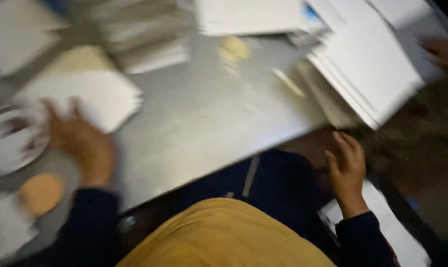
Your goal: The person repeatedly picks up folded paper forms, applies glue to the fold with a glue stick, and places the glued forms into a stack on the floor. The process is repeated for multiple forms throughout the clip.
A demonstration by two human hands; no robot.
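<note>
Left hand (pixel 81 141) spread open, right hand (pixel 346 165) loosely open, lowered.

I see a heavily blurred head view over a metal table (pixel 204 123). My left hand (pixel 81 141) lies open, fingers spread, on a stack of white sheets (pixel 93 96) near the table's left edge. Just beside it, at that edge, sits a white plate (pixel 6 148); a round tan item (pixel 40 193) lies near the front left corner. My right hand (pixel 347 168) hangs open off the table's front edge, below a fanned pile of white sheets (pixel 367 69) at the right. Another person's hand (pixel 444 52) shows at the far right. More white stacks (pixel 248 17) line the far edge.
</note>
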